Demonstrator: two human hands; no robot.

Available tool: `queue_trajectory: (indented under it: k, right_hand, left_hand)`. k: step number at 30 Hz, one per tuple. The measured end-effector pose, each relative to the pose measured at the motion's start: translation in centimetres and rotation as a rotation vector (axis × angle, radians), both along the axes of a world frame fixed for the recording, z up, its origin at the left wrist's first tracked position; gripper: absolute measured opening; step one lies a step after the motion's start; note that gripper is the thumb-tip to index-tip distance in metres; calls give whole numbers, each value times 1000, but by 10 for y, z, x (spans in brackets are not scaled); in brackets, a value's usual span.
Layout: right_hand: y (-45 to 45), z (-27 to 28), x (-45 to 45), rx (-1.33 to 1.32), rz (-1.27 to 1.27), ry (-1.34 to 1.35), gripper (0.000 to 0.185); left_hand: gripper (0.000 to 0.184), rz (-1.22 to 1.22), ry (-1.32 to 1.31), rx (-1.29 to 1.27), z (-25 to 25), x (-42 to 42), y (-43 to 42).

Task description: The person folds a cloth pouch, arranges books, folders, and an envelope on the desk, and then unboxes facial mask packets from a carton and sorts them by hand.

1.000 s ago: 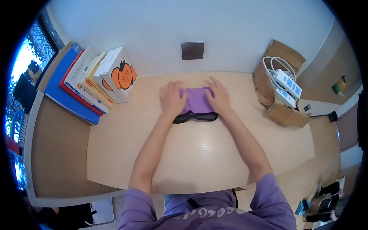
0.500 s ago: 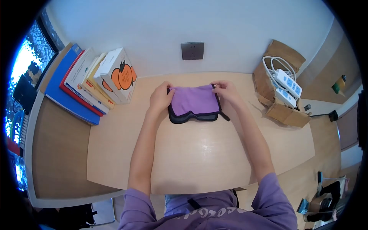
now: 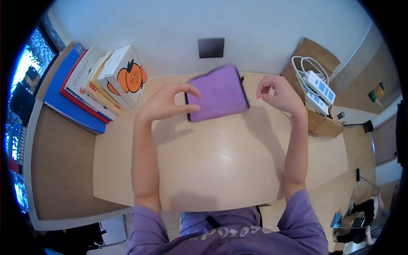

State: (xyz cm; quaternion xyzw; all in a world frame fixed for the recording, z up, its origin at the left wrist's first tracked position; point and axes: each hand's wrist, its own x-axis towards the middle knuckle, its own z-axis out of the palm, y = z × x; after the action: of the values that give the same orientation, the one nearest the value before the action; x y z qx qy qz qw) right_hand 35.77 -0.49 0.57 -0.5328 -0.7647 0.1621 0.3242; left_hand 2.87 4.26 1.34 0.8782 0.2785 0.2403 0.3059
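Note:
A purple cloth piece with black edging (image 3: 219, 93), roughly rectangular, is tilted and slightly blurred above the far middle of the desk. My left hand (image 3: 176, 100) overlaps its left side, thumb and fingers spread apart with the cloth showing between them. Whether those fingertips touch it, I cannot tell. To the right, apart from the cloth, my right hand (image 3: 278, 95) is raised with its fingers curled in; nothing shows in them. A short dark strap end sticks out at the cloth's upper right edge.
Books and a blue folder (image 3: 70, 91) stand at the left, beside a white box with orange fruit pictures (image 3: 127, 78). At the right, a torn cardboard box (image 3: 318, 123) holds white power strips (image 3: 321, 87). The light wooden desk (image 3: 216, 170) has a panel along its left.
Both hands have let go of the cloth's upper corners and moved apart. The notched, dark-backed piece now appears as a tilted purple rectangle, farther from me. The view has shifted slightly.

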Motion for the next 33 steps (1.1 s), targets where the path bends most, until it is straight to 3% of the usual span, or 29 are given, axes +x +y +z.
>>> queue_trajectory:
  k: [2,4,5,7,10,13,24,28,33]
  right_hand:
    - [-10,12,-19,-3,-51,-34,7]
    - [1,-3,-36,196,-100,21,9]
    - [8,-15,-44,298,-126,48,11]
    - [24,-48,-60,249,-69,-34,25]
    - [51,-134,-74,435,-37,-345,40]
    - [46,-146,-77,285,-120,-439,52]
    - [35,-150,-83,279,-128,-501,56]
    - [-26,-146,-97,157,-116,-555,62]
    - [-146,-120,-106,9,81,-501,67]
  left_hand:
    - [25,-12,-81,-64,-2,8,-6]
    - [31,1,-244,-182,-8,23,-1]
    - [35,87,-213,-94,-21,33,4]
    - [44,259,-153,90,-71,55,20]
    - [55,498,361,380,-157,77,33]
    - [60,498,464,410,-156,87,27]
    - [58,523,468,416,-156,88,7]
    - [59,423,457,433,-151,70,-50]
    - [76,130,500,376,-130,31,-159]
